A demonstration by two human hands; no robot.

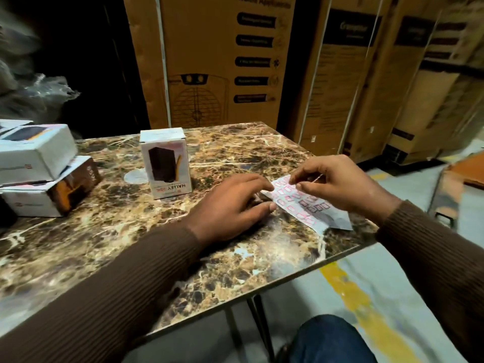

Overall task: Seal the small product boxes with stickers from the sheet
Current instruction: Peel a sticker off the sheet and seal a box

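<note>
A white sticker sheet (306, 205) with rows of small red-outlined stickers lies near the right edge of the marble table (131, 244). My left hand (233, 205) presses down on the sheet's left end with fingertips and thumb. My right hand (337, 184) pinches the far edge of the sheet between thumb and forefinger, at a sticker. A small white product box (166, 163) stands upright on the table, left of my hands and apart from them. Two more white product boxes (34, 169) are stacked at the table's left edge.
Tall brown cardboard cartons (222, 61) stand right behind the table and along the right wall. Crumpled clear plastic (39, 93) sits at the back left. The table's right corner drops off to a grey floor with a yellow stripe (366, 310). My knee in blue jeans (332, 341) is below.
</note>
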